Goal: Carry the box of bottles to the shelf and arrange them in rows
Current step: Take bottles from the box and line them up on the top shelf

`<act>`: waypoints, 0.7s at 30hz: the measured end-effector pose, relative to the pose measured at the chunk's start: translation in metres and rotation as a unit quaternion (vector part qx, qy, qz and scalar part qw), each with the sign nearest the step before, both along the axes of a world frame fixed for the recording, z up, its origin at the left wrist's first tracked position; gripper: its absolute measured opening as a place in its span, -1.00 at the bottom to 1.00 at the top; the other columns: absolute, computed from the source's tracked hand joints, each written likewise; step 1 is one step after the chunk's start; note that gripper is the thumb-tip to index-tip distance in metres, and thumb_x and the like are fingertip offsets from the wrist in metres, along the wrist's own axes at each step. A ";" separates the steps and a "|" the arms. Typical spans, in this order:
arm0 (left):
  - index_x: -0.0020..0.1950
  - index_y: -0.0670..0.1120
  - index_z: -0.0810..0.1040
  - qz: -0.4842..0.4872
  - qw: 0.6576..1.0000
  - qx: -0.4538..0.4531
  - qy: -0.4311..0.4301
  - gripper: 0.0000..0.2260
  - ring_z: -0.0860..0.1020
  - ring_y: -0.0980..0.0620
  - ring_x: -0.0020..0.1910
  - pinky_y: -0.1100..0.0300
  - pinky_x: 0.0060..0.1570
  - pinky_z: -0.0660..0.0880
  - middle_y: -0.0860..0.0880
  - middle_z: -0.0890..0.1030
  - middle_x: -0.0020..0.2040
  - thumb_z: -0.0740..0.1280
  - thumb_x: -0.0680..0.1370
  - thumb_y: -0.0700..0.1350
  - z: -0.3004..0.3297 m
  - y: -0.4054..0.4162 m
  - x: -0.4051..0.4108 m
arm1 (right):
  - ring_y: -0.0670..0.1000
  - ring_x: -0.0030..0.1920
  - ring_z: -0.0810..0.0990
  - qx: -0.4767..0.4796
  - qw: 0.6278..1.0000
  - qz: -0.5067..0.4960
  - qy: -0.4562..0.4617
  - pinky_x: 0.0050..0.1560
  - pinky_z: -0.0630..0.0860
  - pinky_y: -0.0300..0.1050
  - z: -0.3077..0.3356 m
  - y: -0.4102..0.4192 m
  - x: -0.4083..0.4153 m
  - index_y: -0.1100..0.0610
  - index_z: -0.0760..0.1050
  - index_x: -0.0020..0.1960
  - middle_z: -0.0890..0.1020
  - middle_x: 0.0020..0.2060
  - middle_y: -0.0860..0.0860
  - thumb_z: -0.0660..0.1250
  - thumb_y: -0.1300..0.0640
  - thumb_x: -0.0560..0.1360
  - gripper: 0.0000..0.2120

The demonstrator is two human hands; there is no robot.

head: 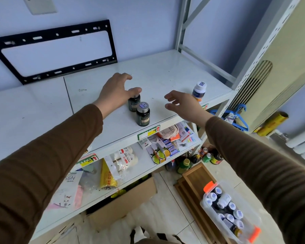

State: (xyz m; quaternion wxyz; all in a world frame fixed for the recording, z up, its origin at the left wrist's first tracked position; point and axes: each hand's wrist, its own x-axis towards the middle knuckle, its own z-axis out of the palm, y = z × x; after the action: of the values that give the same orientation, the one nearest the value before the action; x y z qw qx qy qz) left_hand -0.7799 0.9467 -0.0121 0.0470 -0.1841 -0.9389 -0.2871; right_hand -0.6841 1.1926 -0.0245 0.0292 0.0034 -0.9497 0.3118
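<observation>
Two dark bottles (143, 116) stand upright near the front edge of the shelf (157, 71), a white bottle (199, 91) well to their right. Our left hand (115, 88) touches the rear dark cap, fingers spread; our right hand (181, 104), open and empty, hovers between the bottles. The box (229, 211) sits on the floor, still nearly full.

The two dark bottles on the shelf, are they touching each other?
Cannot tell. In the head view the front dark bottle overlaps the back dark bottle, hiding any gap.
</observation>
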 end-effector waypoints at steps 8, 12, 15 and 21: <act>0.42 -0.01 0.43 -0.028 0.996 0.019 0.083 -0.50 0.39 0.00 0.33 0.18 0.24 0.29 -0.01 0.44 0.38 0.38 0.53 0.13 0.018 0.046 0.092 | 0.00 0.13 0.54 0.021 0.999 0.038 0.030 0.08 0.51 -0.10 -0.002 0.045 0.052 0.02 0.39 0.39 0.54 0.25 -0.01 0.39 0.01 0.51 -0.53; 0.43 -0.02 0.42 -0.012 0.997 -0.006 0.072 -0.50 0.39 0.00 0.35 0.12 0.30 0.32 -0.02 0.44 0.39 0.38 0.54 0.11 0.001 0.087 0.147 | 0.05 0.20 0.53 0.028 0.997 0.065 0.017 0.14 0.45 -0.11 -0.014 0.089 0.090 0.06 0.38 0.41 0.50 0.30 0.04 0.40 0.07 0.51 -0.51; 0.42 -0.05 0.44 -0.013 0.999 -0.006 0.048 -0.50 0.40 -0.03 0.34 0.11 0.28 0.32 -0.05 0.46 0.36 0.41 0.53 0.09 -0.023 0.116 0.183 | 0.09 0.24 0.51 0.035 0.997 0.074 0.005 0.18 0.47 -0.03 -0.027 0.124 0.124 0.09 0.38 0.41 0.49 0.33 0.08 0.41 0.08 0.50 -0.49; 0.42 0.01 0.43 -0.002 0.998 -0.039 -0.039 -0.47 0.41 -0.07 0.32 0.16 0.16 0.29 -0.07 0.47 0.35 0.43 0.50 0.11 -0.091 0.161 0.244 | 0.12 0.15 0.55 0.051 0.995 0.064 -0.053 0.12 0.51 0.00 -0.071 0.183 0.187 0.05 0.37 0.41 0.51 0.26 0.11 0.44 0.04 0.47 -0.45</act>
State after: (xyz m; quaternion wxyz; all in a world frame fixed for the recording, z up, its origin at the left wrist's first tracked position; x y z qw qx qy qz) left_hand -0.5358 1.1072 -0.1031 0.0028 -0.1760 -0.9501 -0.2577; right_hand -0.4976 1.3761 -0.0955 -0.0414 0.0489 -0.9624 0.2641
